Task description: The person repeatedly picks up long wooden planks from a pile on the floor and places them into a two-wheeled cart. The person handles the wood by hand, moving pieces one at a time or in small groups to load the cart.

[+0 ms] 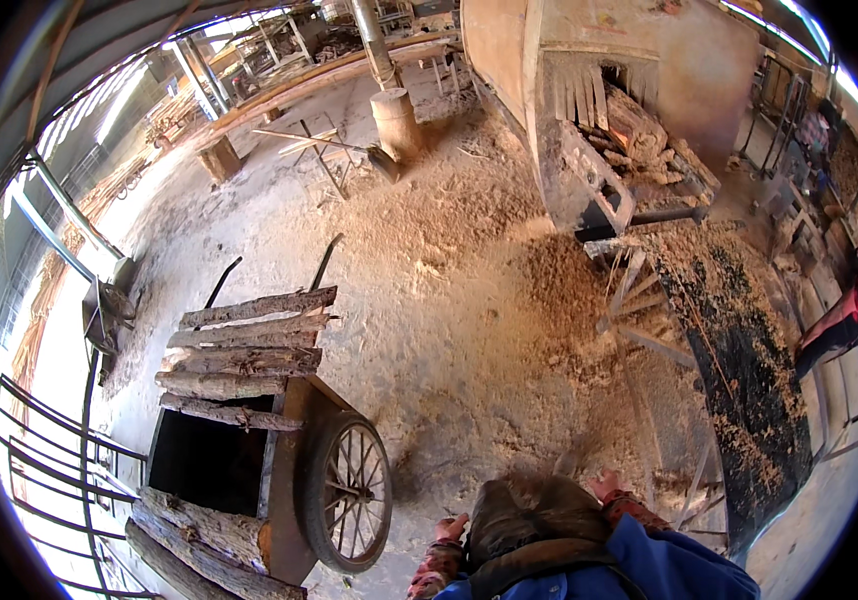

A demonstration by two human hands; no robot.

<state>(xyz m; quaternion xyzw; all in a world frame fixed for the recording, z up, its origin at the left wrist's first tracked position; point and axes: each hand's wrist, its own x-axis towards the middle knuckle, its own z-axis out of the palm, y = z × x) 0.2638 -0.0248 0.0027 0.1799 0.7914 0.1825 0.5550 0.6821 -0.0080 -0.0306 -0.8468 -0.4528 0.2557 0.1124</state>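
Observation:
My left hand hangs at my side, right of the handcart's wheel. It is empty, with loosely bent fingers. On my other side, my right hand is also empty and open, held low near the frame of the conveyor. Neither hand touches anything. The handcart stands to my left. Several bark-covered logs lie across its far end, and thicker logs rest across its near end. Between them the dark inside of the cart shows.
A black conveyor belt strewn with wood chips runs along my right, from a large machine stuffed with wood pieces. Sawdust covers the floor. Metal railings stand left, a stump far off. Another person is beyond the belt.

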